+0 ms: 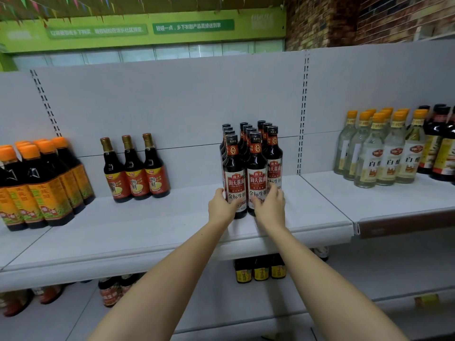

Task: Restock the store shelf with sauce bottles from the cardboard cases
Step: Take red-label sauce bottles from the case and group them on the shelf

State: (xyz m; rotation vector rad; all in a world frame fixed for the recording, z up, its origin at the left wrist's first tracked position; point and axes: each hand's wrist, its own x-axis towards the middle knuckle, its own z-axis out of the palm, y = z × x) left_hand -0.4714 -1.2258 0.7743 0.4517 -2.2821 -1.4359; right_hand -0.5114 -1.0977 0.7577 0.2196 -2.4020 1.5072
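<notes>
The left hand (221, 205) has its fingers (219, 193) curved round the lower left side of the front-left sauce bottle (235, 178), gripping it at the label. The right hand (269, 207) lies against the front of the next sauce bottle (257, 173), its fingers (273, 190) spread and only lightly bent over the label; it looks more like a push or a steadying touch than a full grip, though the fingertips are partly hidden.

Just behind the fingers stands the rest of the cluster of dark bottles (248, 134), three rows packed tight, all upright on the shelf (172, 222). The two front bottles stand a little way in from the shelf's front edge.

Well to the left of the hands are three gold-capped bottles (136, 168), and further left the orange-capped bottles (39, 183). Well to the right stand clear vinegar bottles (384, 153). No cardboard case is in view.

The risk here is tipping: the bottles are tall and narrow, so a push applied unevenly could topple a front one into its neighbours and knock the rows behind. A pull toward the edge could bring one off the shelf.
</notes>
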